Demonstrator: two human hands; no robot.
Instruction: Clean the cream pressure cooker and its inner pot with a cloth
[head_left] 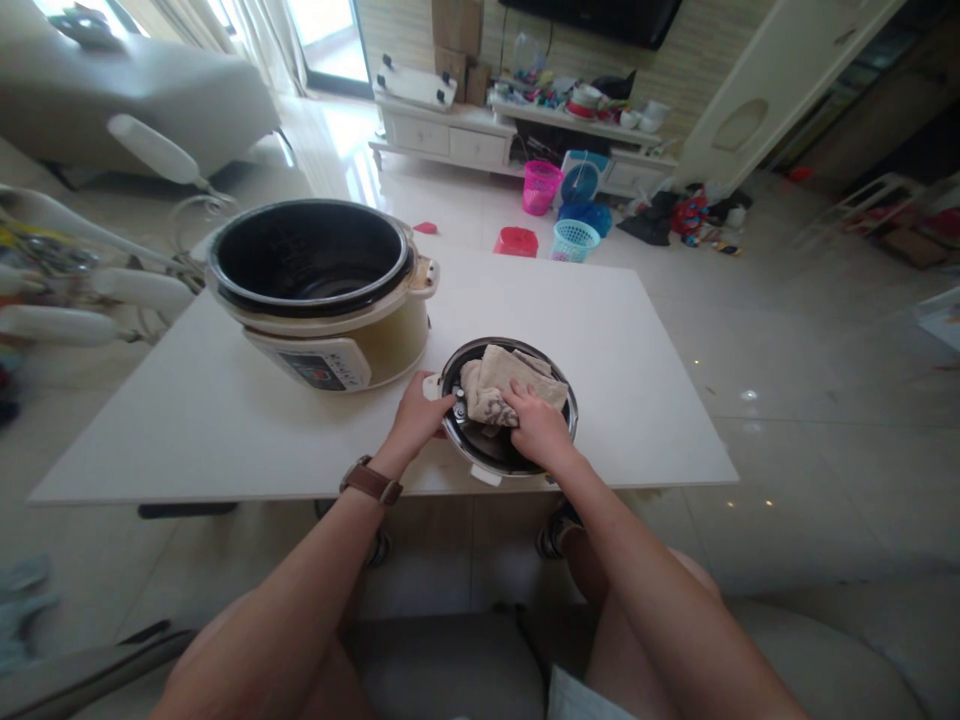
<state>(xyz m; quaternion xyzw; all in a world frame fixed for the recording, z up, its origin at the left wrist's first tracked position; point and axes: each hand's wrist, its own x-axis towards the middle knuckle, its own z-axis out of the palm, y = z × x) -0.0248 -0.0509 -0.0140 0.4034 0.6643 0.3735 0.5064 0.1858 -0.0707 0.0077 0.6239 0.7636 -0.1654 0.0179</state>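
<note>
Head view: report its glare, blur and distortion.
In the head view, the glass door is blown out, with streaky glare on the tiled floor; also in the head view, edges look stretched and soft, while the cloth reads more clearly.

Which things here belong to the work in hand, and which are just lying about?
In use:
- beige folded cloth, under the right hand
- round black metal-rimmed lid, held by the left hand
- probably the open cream cooker

Lying about:
- bright pink plastic basket
- turquoise plastic basket
</note>
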